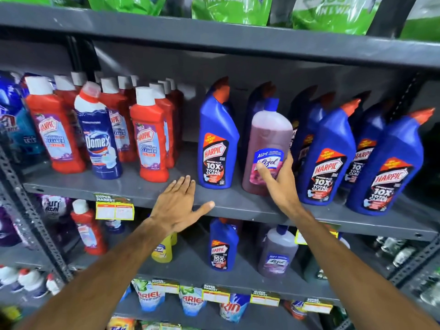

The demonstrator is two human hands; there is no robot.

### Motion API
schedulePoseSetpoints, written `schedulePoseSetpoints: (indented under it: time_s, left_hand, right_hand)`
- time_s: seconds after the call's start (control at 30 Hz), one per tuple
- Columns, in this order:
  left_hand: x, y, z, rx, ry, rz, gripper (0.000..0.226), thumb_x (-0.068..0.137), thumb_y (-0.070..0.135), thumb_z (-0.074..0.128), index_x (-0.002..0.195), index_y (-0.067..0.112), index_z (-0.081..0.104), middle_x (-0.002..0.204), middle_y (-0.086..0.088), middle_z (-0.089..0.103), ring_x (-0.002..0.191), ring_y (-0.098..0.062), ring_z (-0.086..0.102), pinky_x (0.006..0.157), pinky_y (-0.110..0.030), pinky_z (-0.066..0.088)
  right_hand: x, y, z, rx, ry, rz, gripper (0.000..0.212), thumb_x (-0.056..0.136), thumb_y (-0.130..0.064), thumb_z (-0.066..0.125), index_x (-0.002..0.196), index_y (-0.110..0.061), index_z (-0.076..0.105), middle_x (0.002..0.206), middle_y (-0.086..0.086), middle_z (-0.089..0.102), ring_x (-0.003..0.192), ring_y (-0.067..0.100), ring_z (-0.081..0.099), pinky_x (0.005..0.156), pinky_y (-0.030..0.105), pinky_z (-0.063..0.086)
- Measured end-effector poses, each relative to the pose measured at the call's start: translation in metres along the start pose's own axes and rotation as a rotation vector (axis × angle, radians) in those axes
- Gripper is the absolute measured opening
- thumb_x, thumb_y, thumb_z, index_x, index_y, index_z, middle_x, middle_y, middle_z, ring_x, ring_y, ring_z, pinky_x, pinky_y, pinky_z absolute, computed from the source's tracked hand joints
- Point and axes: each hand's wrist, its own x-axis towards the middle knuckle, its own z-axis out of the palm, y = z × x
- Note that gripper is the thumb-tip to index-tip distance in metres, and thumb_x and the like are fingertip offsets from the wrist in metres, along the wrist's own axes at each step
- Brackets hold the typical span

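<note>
A pink Lizol bottle [266, 139] with a blue cap stands on the grey middle shelf [147, 189], among blue Harpic bottles. My right hand [279, 184] grips its lower front, thumb across the label and fingers round the right side. My left hand [179, 206] hovers flat over the shelf's front edge with fingers straight and thumb spread, holding nothing. It is just left of the nearest blue Harpic bottle [217, 139].
Red Harpic bathroom cleaner bottles [150, 136] and a Domex bottle [97, 134] fill the shelf's left side; more blue Harpic bottles [385, 165] crowd the right. Green pouches [228, 8] sit above. Lower shelves hold another Lizol bottle [277, 253], Harpic bottles and detergent packs.
</note>
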Motion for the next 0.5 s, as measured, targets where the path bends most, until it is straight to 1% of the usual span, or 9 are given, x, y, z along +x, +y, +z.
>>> schedulePoseSetpoints:
  time_s: [0.03,0.07,0.13,0.17,0.2,0.3,0.37,0.43,0.5]
  left_hand:
    - [0.000,0.000,0.001,0.006,-0.001,-0.002,0.116,0.086,0.090,0.004,0.163,0.003,0.015,0.173,-0.017,0.015,0.160,-0.027,0.013,0.131,-0.039,0.006]
    - [0.000,0.000,0.001,0.013,-0.002,-0.003,0.115,0.087,0.089,0.005,0.163,0.004,0.015,0.173,-0.017,0.015,0.160,-0.027,0.014,0.130,-0.039,0.006]
    - [-0.001,0.000,0.002,0.018,-0.005,-0.009,0.113,0.089,0.089,0.008,0.163,0.004,0.015,0.173,-0.016,0.015,0.160,-0.026,0.014,0.130,-0.039,0.006]
    - [-0.001,0.000,0.002,0.021,-0.003,-0.012,0.113,0.089,0.089,0.008,0.163,0.005,0.016,0.173,-0.016,0.015,0.160,-0.026,0.014,0.130,-0.039,0.007]
    - [0.000,0.000,0.002,0.023,-0.001,-0.014,0.114,0.088,0.089,0.007,0.163,0.005,0.016,0.173,-0.016,0.016,0.160,-0.026,0.015,0.131,-0.039,0.008]
    - [0.000,0.000,0.002,0.028,-0.005,-0.016,0.116,0.086,0.090,0.004,0.163,0.005,0.017,0.173,-0.015,0.017,0.160,-0.026,0.015,0.131,-0.040,0.009]
    - [0.000,0.000,0.003,0.027,-0.010,-0.016,0.116,0.086,0.091,0.004,0.163,0.006,0.016,0.173,-0.015,0.017,0.160,-0.025,0.015,0.131,-0.040,0.009]
    - [0.001,0.000,0.002,0.026,-0.014,-0.016,0.115,0.087,0.091,0.005,0.164,0.006,0.016,0.173,-0.015,0.016,0.160,-0.025,0.014,0.131,-0.040,0.009]
    - [0.001,0.000,0.001,0.021,-0.018,-0.015,0.115,0.086,0.091,0.005,0.164,0.006,0.016,0.173,-0.014,0.016,0.160,-0.025,0.014,0.131,-0.040,0.008]
  right_hand:
    - [0.001,0.002,-0.001,0.018,-0.012,0.038,0.075,0.091,-0.043,0.078,0.150,-0.018,0.039,0.131,-0.007,0.067,0.114,-0.002,0.067,0.090,0.008,0.051]
    - [0.002,0.004,-0.003,0.033,-0.025,0.073,0.069,0.089,-0.045,0.080,0.143,-0.020,0.045,0.124,-0.010,0.069,0.110,-0.001,0.069,0.089,0.011,0.053]
    - [0.004,0.008,-0.006,0.080,-0.046,0.117,0.065,0.086,-0.047,0.083,0.137,-0.022,0.051,0.119,-0.011,0.072,0.106,0.003,0.071,0.093,0.022,0.056]
    - [0.005,0.010,-0.007,0.108,-0.055,0.131,0.065,0.084,-0.045,0.085,0.135,-0.023,0.052,0.120,-0.009,0.073,0.105,0.003,0.072,0.094,0.025,0.057]
    - [0.006,0.009,-0.008,0.134,-0.062,0.143,0.064,0.084,-0.042,0.086,0.135,-0.022,0.054,0.120,-0.007,0.073,0.103,0.002,0.072,0.093,0.024,0.058]
    - [0.007,0.008,-0.010,0.167,-0.069,0.159,0.060,0.083,-0.033,0.088,0.132,-0.020,0.056,0.120,-0.003,0.074,0.095,-0.004,0.073,0.081,0.015,0.058]
    - [0.008,0.006,-0.010,0.182,-0.073,0.168,0.058,0.082,-0.028,0.090,0.129,-0.020,0.058,0.119,-0.001,0.075,0.094,-0.003,0.074,0.080,0.016,0.059]
    - [0.009,0.003,-0.010,0.199,-0.073,0.188,0.060,0.077,-0.025,0.093,0.127,-0.018,0.059,0.118,0.003,0.077,0.102,0.010,0.077,0.089,0.028,0.063]
    - [0.008,-0.001,-0.011,0.191,-0.066,0.199,0.067,0.070,-0.026,0.098,0.125,-0.017,0.061,0.116,0.006,0.079,0.106,0.022,0.077,0.093,0.040,0.064]
